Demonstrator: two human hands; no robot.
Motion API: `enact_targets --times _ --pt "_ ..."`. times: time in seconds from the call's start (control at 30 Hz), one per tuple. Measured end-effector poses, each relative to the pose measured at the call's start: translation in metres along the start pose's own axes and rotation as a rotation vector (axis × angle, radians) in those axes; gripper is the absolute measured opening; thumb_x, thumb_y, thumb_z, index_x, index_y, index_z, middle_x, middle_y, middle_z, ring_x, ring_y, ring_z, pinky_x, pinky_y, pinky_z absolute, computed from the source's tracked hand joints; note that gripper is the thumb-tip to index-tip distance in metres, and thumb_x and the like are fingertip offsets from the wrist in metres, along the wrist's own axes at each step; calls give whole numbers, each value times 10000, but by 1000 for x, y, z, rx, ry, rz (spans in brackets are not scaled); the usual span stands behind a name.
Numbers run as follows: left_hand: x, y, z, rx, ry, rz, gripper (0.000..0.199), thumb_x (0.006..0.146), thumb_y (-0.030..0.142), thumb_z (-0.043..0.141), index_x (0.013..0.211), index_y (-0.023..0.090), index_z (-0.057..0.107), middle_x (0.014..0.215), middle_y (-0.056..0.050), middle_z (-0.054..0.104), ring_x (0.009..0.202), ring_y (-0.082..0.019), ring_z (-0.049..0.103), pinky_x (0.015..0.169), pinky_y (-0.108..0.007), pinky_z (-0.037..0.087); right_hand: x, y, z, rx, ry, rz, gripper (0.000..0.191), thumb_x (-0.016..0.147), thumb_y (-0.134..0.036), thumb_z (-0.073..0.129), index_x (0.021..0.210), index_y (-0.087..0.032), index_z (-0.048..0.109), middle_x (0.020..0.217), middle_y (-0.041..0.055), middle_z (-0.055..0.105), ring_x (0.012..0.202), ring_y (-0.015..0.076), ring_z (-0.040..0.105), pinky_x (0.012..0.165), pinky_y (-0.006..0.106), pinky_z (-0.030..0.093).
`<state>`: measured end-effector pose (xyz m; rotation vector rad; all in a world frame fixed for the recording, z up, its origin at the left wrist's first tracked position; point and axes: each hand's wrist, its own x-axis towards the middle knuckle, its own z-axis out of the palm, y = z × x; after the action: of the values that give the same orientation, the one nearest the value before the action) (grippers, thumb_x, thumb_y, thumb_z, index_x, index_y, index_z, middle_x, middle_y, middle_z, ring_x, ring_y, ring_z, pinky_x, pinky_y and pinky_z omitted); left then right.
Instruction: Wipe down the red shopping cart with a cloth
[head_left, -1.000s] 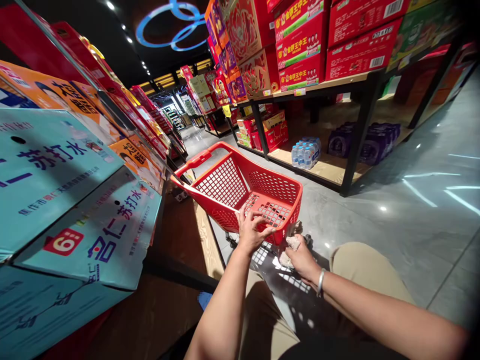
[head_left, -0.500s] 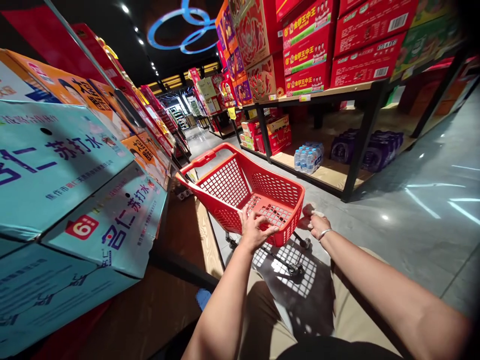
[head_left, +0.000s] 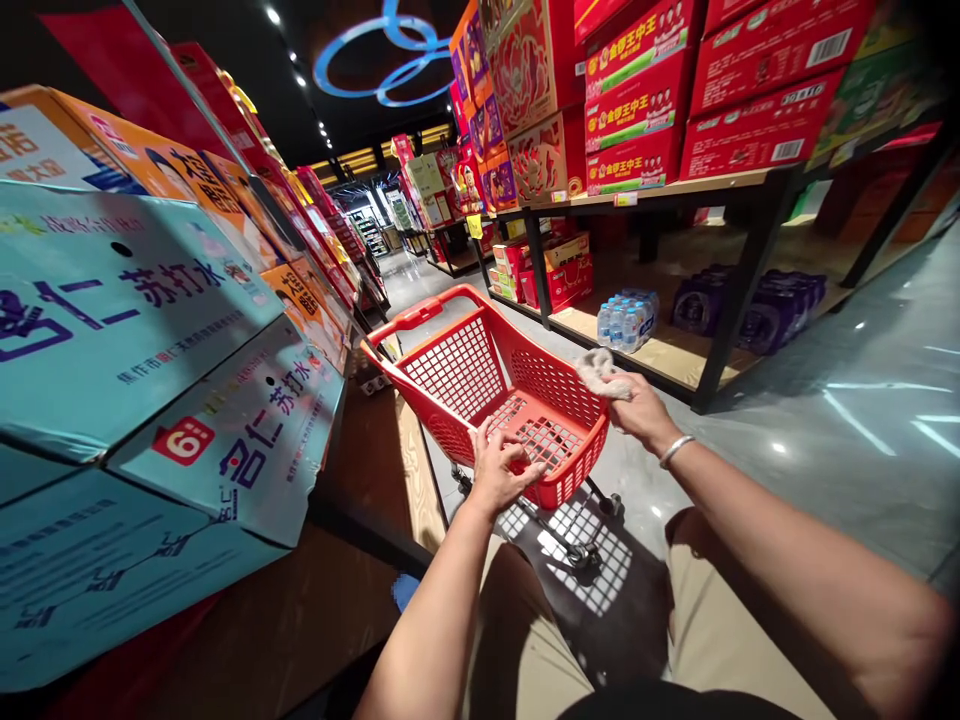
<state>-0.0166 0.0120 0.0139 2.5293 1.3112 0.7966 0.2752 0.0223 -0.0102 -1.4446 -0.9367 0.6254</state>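
Observation:
A red plastic shopping cart (head_left: 566, 488) with grid-patterned walls stands in front of my knees, its basket holding nothing that I can see. My left hand (head_left: 499, 470) is hooked over the near left part of the basket rim, fingers curled inside and thumb toward the right. In my right hand (head_left: 643, 412) is a crumpled off-white cloth (head_left: 596, 370), held at the top of the cart's right rim. The fingers are wrapped around the cloth, and a silver bracelet circles that wrist.
Light-blue cartons (head_left: 225, 430) are stacked close on the left, above a wooden ledge (head_left: 420, 480). On the right, a black-framed shelf (head_left: 739, 290) carries red boxes (head_left: 637, 110), with packs of bottled water (head_left: 628, 320) on its lower board. An aisle runs ahead between displays.
My right hand has risen and moved forward with the cloth, from beside the cart's near right corner to its right rim. My left hand stays at the rim.

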Motion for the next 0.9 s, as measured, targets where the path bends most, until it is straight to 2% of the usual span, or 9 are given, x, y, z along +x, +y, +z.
enact_targets --times 0.07,0.13,0.23,0.33,0.43,0.57,0.67,0.8,0.9 --pt "-1 2 0 -2 6 -2 189 731 352 820 674 224 693 1048 -39 683 1383 -362 351 1217 -683 106 -10 -7 0 -344 -113 -273 262 740 -191 631 968 -215 757 1181 77 653 1071 243 585 994 429 438" --pt "-2 3 1 -2 12 -9 161 731 322 801 668 223 690 1061 -39 681 1392 -370 338 1216 -690 86 -27 -12 1 -603 -211 -443 270 769 -147 563 946 -207 757 1190 86 645 1048 238 563 1002 439 395" --pt "-5 3 1 -4 13 -23 34 721 251 755 736 243 726 1123 -34 669 1436 -385 275 1211 -711 40 -53 -19 1 -817 -322 -516 316 774 -92 512 953 -198 751 1145 90 649 941 227 523 888 383 405" --pt "-9 0 -1 -11 -15 -23 174 709 205 706 859 278 757 1200 -23 649 1455 -380 264 1203 -726 8 -60 -22 3 -888 -348 -570 372 798 -101 540 1070 -236 755 1134 90 649 938 236 491 820 351 387" --pt "-11 -4 -3 10 -43 -1 200 716 186 670 861 289 762 1225 -17 637 1431 -354 331 1202 -726 -10 -37 -22 6 -878 -323 -614 404 852 -135 555 1174 -292 743 1162 78 651 970 225 496 865 347 374" --pt "-12 -5 -4 40 -51 30 182 720 178 664 821 292 763 1245 -12 631 1407 -325 385 1217 -703 -13 14 -27 19 -835 -405 -693 304 915 -242 585 1141 -326 771 1093 75 656 997 208 515 947 346 362" --pt "-11 -3 -3 46 -51 38 174 719 173 661 792 293 763 1244 -11 632 1404 -318 396 1221 -697 -27 41 -35 35 -843 -409 -714 283 918 -270 602 1135 -331 775 1140 77 640 1007 207 519 944 334 382" --pt "-12 -1 -1 34 -57 13 205 707 161 653 807 296 771 1251 -14 629 1418 -333 382 1212 -720 -18 50 -37 46 -932 -452 -610 251 875 -228 631 1056 -286 795 1227 83 615 905 182 564 879 320 422" --pt "-16 -3 -4 8 -51 -18 286 670 124 643 854 299 775 1280 -12 625 1494 -376 243 1204 -740 2 45 -30 45 -992 -456 -525 266 854 -220 619 1050 -249 797 1152 128 613 774 184 575 793 346 435"
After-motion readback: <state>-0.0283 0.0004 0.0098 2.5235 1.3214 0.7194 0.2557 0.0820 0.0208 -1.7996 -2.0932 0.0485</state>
